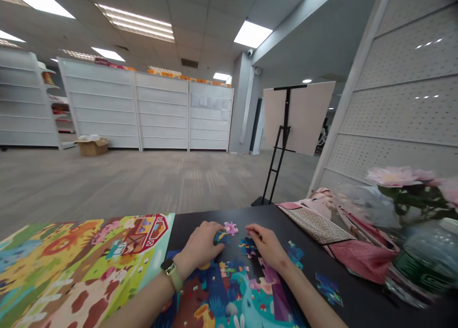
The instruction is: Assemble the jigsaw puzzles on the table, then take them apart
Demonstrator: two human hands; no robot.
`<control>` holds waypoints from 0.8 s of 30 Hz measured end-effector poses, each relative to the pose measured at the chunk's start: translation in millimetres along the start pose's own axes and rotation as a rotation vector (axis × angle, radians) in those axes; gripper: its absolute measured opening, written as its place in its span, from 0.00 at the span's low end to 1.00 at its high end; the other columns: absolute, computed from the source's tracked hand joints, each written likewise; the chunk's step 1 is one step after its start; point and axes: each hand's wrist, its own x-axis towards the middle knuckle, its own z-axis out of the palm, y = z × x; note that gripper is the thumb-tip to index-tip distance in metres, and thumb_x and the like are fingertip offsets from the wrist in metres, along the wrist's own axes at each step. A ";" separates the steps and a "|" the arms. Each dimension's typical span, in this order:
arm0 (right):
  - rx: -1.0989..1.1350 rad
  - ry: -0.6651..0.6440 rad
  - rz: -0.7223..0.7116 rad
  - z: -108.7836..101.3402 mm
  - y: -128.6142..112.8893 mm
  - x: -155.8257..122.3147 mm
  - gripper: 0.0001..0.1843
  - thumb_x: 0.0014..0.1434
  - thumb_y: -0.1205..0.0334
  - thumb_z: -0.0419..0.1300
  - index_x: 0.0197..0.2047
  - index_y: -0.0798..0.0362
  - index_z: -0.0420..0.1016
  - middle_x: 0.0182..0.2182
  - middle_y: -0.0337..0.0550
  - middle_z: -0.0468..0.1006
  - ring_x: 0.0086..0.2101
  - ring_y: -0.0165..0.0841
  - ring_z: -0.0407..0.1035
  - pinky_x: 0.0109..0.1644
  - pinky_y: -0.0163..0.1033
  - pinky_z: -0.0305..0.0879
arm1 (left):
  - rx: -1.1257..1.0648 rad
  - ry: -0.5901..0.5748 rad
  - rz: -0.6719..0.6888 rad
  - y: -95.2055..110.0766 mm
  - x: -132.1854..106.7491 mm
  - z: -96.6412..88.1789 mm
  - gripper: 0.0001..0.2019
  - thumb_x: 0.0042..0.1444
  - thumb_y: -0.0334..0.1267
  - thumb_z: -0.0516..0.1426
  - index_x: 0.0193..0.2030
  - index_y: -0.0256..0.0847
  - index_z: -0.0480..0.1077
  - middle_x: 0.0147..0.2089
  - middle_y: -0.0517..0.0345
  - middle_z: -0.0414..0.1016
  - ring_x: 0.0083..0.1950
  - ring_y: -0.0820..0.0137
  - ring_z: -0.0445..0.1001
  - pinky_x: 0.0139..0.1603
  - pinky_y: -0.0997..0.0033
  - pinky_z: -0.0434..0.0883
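Note:
My left hand [203, 244] has its thumb and fingers bent round a small blue and green puzzle piece [221, 236] on the black table. Just beyond its fingertips lies a pink and purple puzzle piece [231, 228]. My right hand [268, 246] is low over the table, fingers stretched loosely towards the left hand. Dark blue patterned puzzle pieces [246, 246] lie beside its thumb, partly covered by the hand. Below both hands is a partly joined puzzle [232, 294] with a teal animal, a rabbit and purple parts. My forearms hide some of it.
A bright farm-animal picture sheet [89, 266] covers the left side. Loose blue puzzle pieces [294, 254] and another blue piece [328, 289] lie right of my arm. A pink bag [358, 242], a plastic bottle [422, 266] and pink flowers [393, 176] stand at the right.

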 end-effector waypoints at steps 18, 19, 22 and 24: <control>-0.183 -0.058 0.081 -13.2 1.9 -9.7 0.10 0.57 0.59 0.66 0.42 0.53 0.80 0.45 0.48 0.77 0.49 0.43 0.68 0.55 0.43 0.62 | -0.067 -0.082 0.191 7.8 -4.4 24.5 0.08 0.59 0.35 0.65 0.45 0.49 0.80 0.51 0.62 0.79 0.51 0.64 0.75 0.53 0.69 0.69; -0.186 -0.058 0.090 -13.2 1.8 -9.8 0.10 0.56 0.59 0.67 0.42 0.53 0.79 0.45 0.48 0.77 0.49 0.43 0.68 0.55 0.43 0.62 | -0.064 -0.081 0.199 8.5 -5.3 25.3 0.07 0.60 0.35 0.64 0.45 0.49 0.80 0.51 0.62 0.79 0.52 0.64 0.75 0.54 0.69 0.69; -0.190 -0.054 0.108 -13.5 0.6 -10.7 0.13 0.56 0.58 0.67 0.44 0.53 0.79 0.45 0.48 0.77 0.50 0.43 0.67 0.55 0.42 0.61 | -0.039 -0.073 0.225 10.3 -8.3 23.5 0.09 0.63 0.33 0.60 0.44 0.48 0.80 0.52 0.58 0.78 0.52 0.63 0.75 0.54 0.67 0.70; -0.187 -0.049 0.118 -14.3 0.0 -11.6 0.13 0.57 0.56 0.66 0.44 0.53 0.79 0.45 0.49 0.76 0.50 0.44 0.67 0.55 0.43 0.61 | -0.013 -0.071 0.251 11.9 -10.0 20.7 0.10 0.61 0.31 0.59 0.44 0.48 0.80 0.52 0.57 0.78 0.52 0.62 0.74 0.54 0.65 0.69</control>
